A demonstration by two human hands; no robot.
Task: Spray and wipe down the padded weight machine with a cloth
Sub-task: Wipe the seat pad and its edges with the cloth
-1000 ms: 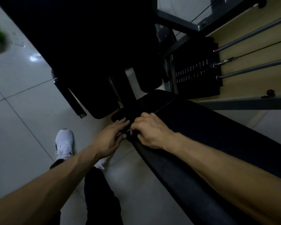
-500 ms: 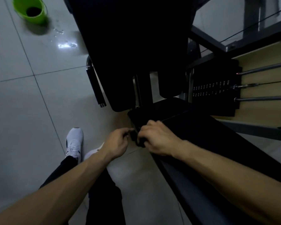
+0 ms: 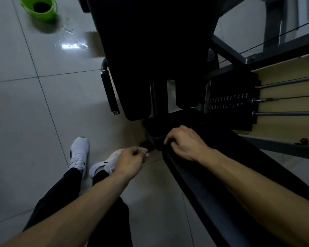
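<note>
The weight machine is black and dimly lit: a long padded bench (image 3: 227,163) runs from the lower right to the centre, and a large upright pad (image 3: 150,50) stands behind it. A dark cloth (image 3: 156,142) lies bunched at the bench's near end, hard to make out against the padding. My right hand (image 3: 184,141) rests on the bench end with its fingers curled over the cloth. My left hand (image 3: 132,161) is just left of the bench over the floor, fingers curled, pinching what looks like the cloth's corner. No spray bottle is visible.
A green bucket (image 3: 41,8) stands on the tiled floor at the top left, with a wet patch (image 3: 73,45) beside it. A black foam handle (image 3: 109,91) sticks out on the machine's left. The weight stack (image 3: 232,102) and guide rods are at the right. My white shoes (image 3: 79,154) are below.
My left hand went from flat against the cloth to a curled pinch and drew back to the left, away from my right hand. The view shifted, bringing the bucket into sight.
</note>
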